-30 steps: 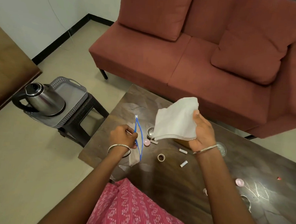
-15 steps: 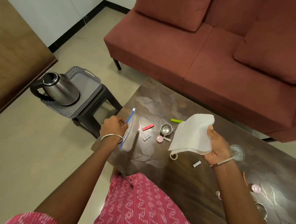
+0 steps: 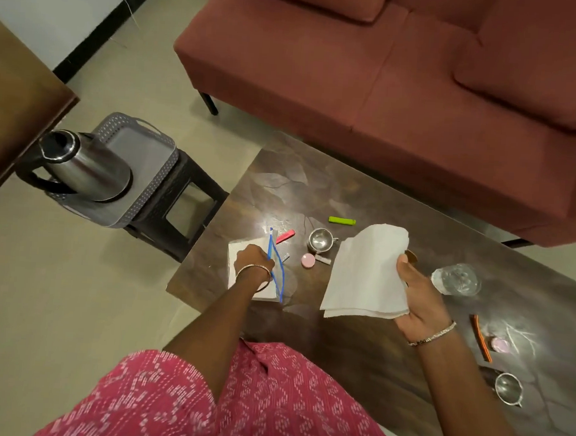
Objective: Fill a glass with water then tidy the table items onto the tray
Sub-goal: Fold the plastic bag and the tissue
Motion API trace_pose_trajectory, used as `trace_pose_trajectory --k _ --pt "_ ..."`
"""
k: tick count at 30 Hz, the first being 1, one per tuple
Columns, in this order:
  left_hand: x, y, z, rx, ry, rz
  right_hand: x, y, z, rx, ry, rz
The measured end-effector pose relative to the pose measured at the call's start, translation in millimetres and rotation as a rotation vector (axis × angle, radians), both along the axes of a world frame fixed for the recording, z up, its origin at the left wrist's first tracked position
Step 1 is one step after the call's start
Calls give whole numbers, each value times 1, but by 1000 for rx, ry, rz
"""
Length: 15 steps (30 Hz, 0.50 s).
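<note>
My left hand grips a clear zip bag with a blue seal over the near left corner of the dark table. A white folded napkin shows under that hand. My right hand holds a stack of white paper napkins above the table's middle. A clear glass stands just right of that hand. The grey tray sits on a dark stool left of the table, with a steel kettle on it.
Small items lie on the table: a green clip, a red clip, a steel cup, a pink lid, an orange comb, another steel cup. A red sofa stands behind, a wooden top at left.
My left hand has carried the zip bag left toward the table's corner. My right hand has lowered the napkin stack and moved it right. The view has tilted down.
</note>
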State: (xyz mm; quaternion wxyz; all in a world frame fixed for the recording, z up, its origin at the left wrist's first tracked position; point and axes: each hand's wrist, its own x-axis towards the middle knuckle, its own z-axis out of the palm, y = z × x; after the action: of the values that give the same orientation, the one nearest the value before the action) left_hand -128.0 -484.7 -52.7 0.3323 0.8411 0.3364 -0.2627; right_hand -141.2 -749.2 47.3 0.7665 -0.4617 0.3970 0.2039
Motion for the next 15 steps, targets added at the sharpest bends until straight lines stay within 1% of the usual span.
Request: trace_pose_trajectory --k 4,8,10,12,15 --pt "1 -15 -13 -130 52 29 -8 -7 -2 18 13 -19" --pt "7 -34 2 -265 -19 25 -15 -7 5 60 -5 -9" --pt "8 -48 24 -517 -19 166 -16 -5 9 87 -29 -1" --pt "5 -58 48 -789 84 293 -16 -4 15 144 -65 8" --pt "-2 -61 77 -1057 204 374 -18 0 25 222 -99 85"
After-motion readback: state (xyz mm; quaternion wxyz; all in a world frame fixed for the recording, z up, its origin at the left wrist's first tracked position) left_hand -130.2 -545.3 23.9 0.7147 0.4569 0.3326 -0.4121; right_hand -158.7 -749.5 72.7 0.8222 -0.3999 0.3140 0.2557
